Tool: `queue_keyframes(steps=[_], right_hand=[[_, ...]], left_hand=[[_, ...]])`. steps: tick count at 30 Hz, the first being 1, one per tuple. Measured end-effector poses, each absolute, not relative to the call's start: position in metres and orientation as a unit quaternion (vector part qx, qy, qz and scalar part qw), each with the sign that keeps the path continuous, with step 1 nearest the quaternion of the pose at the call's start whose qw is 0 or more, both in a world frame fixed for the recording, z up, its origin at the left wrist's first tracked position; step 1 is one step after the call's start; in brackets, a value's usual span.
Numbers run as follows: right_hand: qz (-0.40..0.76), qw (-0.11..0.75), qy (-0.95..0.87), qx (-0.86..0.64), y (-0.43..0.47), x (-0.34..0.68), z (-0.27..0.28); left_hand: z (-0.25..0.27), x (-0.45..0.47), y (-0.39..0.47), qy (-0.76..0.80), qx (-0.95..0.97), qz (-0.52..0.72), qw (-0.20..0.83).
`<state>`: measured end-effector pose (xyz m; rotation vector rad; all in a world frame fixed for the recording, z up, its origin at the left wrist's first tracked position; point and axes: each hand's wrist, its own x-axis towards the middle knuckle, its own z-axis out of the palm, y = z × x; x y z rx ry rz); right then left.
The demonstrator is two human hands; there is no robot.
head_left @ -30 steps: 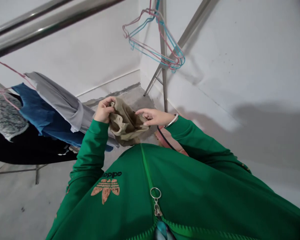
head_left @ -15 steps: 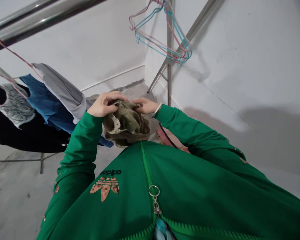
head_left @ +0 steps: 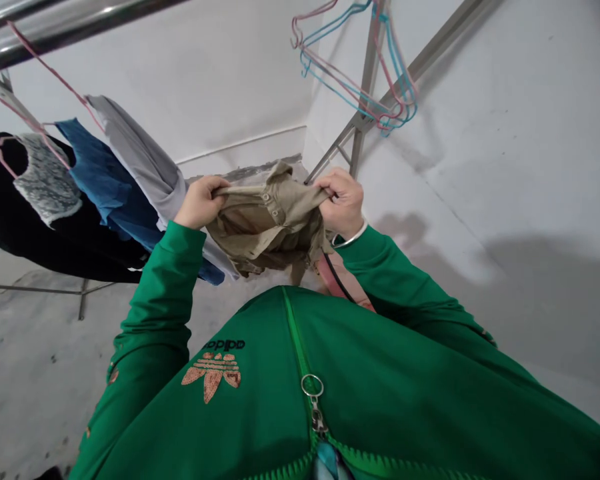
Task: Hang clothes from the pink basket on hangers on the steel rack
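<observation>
In front of my chest a crumpled khaki shirt [head_left: 260,230] is stretched between my hands, its lower part bunched and hanging. Two buttons and a small raised flap of cloth show along its top edge. My left hand [head_left: 203,202] pinches one end of that edge between thumb and fingers. At the other end my right hand [head_left: 343,202], with a silvery bangle at the wrist, grips the cloth in closed fingers.
To the left, clothes hang from a metal rail [head_left: 80,30]: a grey garment [head_left: 135,150], a blue one [head_left: 97,177] and a black one [head_left: 40,237]. Pink and blue hangers [head_left: 360,100] hang on the rack's frame at the right. A pink item [head_left: 343,283] lies below my right forearm.
My hands have moved apart, the right one outward to the right. The bunched shirt has been spread between them, so its buttons and top edge now show. The view has shifted slightly.
</observation>
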<state>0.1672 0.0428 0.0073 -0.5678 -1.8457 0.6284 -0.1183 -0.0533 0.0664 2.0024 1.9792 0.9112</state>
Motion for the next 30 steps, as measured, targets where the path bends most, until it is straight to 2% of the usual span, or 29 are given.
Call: queue_keyframes(steps=[3,6,9,13,16,18,23,26,30], right_hand=[[0.332,0.407,-0.835,-0.164,0.050,0.185,0.014],[0.378,0.392,-0.824,-0.159,0.049,0.181,0.030],[0.331,0.413,-0.828,-0.188,0.031,0.146,0.035],[0.247,0.335,-0.865,-0.280,0.013,0.097,0.011],[0.255,0.309,-0.843,-0.359,0.015,0.091,-0.012],[0.337,0.325,-0.798,-0.380,0.018,0.097,-0.020],[0.670,0.345,-0.575,-0.319,0.010,0.111,-0.013],[0.734,0.341,-0.515,-0.282,0.007,0.117,0.002],[0.737,0.339,-0.529,-0.251,0.010,0.133,0.018]], left_hand=[[0.069,-0.114,-0.051,0.664,0.669,0.328,0.062],[0.066,-0.101,-0.045,0.636,0.695,0.328,0.066],[0.062,-0.083,-0.040,0.604,0.728,0.321,0.054],[0.062,-0.076,-0.042,0.575,0.756,0.311,0.024],[0.061,-0.093,-0.048,0.571,0.762,0.305,0.003],[0.055,-0.111,-0.052,0.584,0.756,0.296,-0.004],[0.019,-0.146,-0.066,0.630,0.731,0.261,0.002],[-0.002,-0.154,-0.075,0.670,0.703,0.236,0.004],[-0.008,-0.155,-0.084,0.710,0.675,0.203,0.020]])
